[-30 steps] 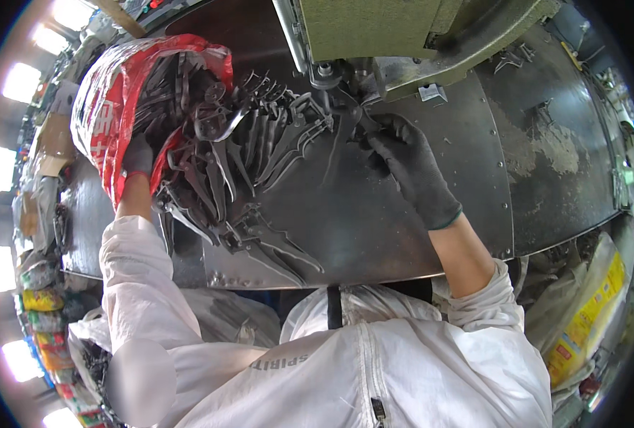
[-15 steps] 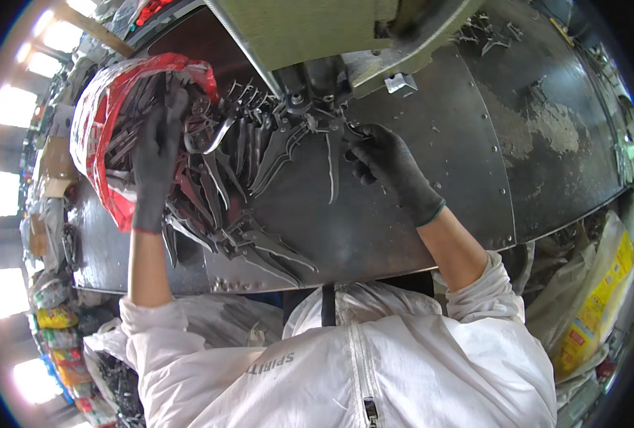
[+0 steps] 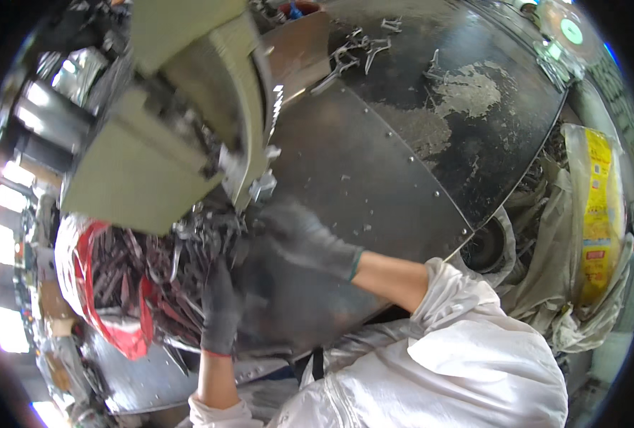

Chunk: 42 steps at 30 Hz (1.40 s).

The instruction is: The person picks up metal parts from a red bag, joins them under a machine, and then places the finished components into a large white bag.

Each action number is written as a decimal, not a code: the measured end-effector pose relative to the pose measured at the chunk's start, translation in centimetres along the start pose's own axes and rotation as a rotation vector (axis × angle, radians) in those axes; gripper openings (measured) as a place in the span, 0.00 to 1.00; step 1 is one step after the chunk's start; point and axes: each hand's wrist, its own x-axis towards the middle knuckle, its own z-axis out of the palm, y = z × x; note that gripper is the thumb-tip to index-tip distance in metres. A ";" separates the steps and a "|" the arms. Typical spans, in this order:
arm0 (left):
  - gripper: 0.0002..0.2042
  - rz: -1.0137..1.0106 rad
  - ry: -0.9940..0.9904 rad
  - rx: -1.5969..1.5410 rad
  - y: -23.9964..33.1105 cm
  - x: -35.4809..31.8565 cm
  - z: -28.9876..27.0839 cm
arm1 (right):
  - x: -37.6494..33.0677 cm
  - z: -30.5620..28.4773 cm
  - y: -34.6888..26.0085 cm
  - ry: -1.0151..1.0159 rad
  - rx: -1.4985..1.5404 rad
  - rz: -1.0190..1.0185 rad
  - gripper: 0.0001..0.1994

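My left hand (image 3: 222,307), in a dark grey glove, reaches up to the pile of dark metal plier-like tools (image 3: 181,292) below the machine head. Its fingertips merge with the dark metal, so its grip is hidden. My right hand (image 3: 306,239), gloved alike, is smeared by motion just right of the machine's lower end. Whether it holds anything does not show. Left of the pile, a white bag with a red rim (image 3: 85,278) is packed with dark metal parts (image 3: 120,274).
A green machine (image 3: 142,160) overhangs the upper left of the dark metal table (image 3: 395,192). Small silvery metal pieces (image 3: 356,53) lie at the far side. A yellow-printed plastic sack (image 3: 596,214) stands beyond the right edge, near a dark round tub (image 3: 484,246).
The view has swung right, shifting the machine and bag left and down. My left hand has left the bag for the pile beneath the machine. My right hand is now blurred.
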 end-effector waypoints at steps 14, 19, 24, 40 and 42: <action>0.12 0.384 -0.128 -0.294 20.3 17.2 16.9 | 18.9 -35.6 11.9 0.738 -0.643 0.221 0.27; 0.11 0.383 -0.148 -0.262 23.2 19.4 18.2 | 28.2 -45.1 18.6 0.608 -0.953 0.477 0.40; 0.13 0.382 -0.197 -0.326 23.0 20.5 18.3 | 33.5 -49.3 23.8 0.548 -0.925 0.602 0.38; 0.12 0.348 -0.241 -0.284 22.6 21.8 18.1 | 19.6 -58.7 21.7 -0.081 -0.483 0.143 0.26; 0.17 0.338 -0.317 -0.307 22.4 21.3 18.6 | 22.7 -61.5 25.0 0.309 -0.649 0.176 0.29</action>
